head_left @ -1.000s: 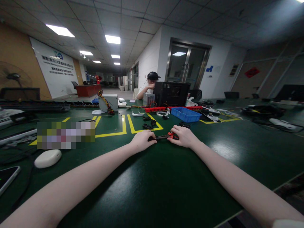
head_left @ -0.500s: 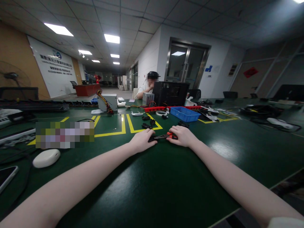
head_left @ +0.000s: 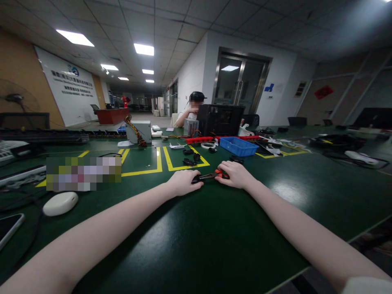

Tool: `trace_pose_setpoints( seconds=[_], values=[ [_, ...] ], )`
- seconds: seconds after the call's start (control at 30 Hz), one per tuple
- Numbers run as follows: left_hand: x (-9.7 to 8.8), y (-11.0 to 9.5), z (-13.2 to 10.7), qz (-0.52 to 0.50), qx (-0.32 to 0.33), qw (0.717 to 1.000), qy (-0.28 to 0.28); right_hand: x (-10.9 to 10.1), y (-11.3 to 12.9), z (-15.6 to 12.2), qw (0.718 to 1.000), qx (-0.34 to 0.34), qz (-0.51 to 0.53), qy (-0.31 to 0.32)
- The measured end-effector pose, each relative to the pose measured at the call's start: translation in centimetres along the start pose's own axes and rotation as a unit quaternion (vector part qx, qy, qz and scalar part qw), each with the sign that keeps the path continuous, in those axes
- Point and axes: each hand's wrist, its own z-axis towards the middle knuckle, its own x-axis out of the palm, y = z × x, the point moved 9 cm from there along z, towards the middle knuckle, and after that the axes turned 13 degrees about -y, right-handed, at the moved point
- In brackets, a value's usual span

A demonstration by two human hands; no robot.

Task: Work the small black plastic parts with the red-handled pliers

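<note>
Both my arms stretch forward over the dark green table [head_left: 199, 245]. My left hand [head_left: 183, 182] is closed, its fingers pinching a small black piece at the left end of a tool. My right hand [head_left: 235, 174] is closed on the red and black handles of small pliers [head_left: 211, 176], which lie between the two hands just above the table. What the black piece in my left fingers is, I cannot make out.
Yellow floor-tape boxes [head_left: 171, 161], small black parts [head_left: 190, 157], a blue bin [head_left: 239, 146] and a black computer case [head_left: 220, 120] lie beyond my hands. A person sits behind the case. A white oval object [head_left: 60, 203] and a phone [head_left: 9, 228] lie at left.
Hands and pliers hold nearly the same place; the view has shifted very slightly.
</note>
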Motion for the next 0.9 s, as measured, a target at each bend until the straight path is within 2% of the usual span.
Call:
trace_pose_setpoints(
  seconds=[0.23,0.9],
  values=[
    [0.18,-0.12,-0.05,-0.002,0.03,1.0,-0.006,0.05,-0.44,-0.08,1.0,0.021,0.019,0.0],
    [0.26,-0.19,-0.12,0.012,0.04,0.999,0.002,-0.19,-0.06,-0.07,1.0,0.006,-0.001,-0.009]
  ],
)
